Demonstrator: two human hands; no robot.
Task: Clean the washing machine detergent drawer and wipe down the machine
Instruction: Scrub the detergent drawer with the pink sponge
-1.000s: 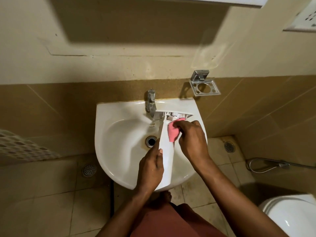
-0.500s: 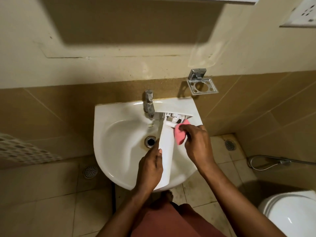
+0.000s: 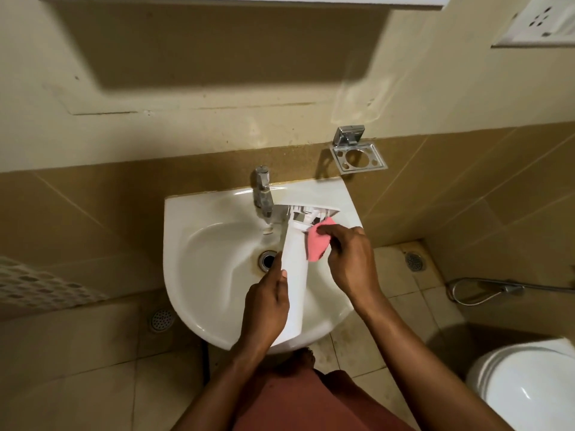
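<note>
Over the sink point(image 3: 199, 244), the left hand point(image 3: 264, 306) is gripping the detergent drawer point(image 3: 294, 275), steadying it while the right hand point(image 3: 348, 259) is pinching a pink cloth point(image 3: 317, 241) against it to wipe.

A rust-red garment point(image 3: 311, 402) covers the lap at the near edge. The forearms point(image 3: 413, 353), left hand point(image 3: 266, 309), right hand point(image 3: 351, 262) and toes point(image 3: 303, 357) are bare.
</note>
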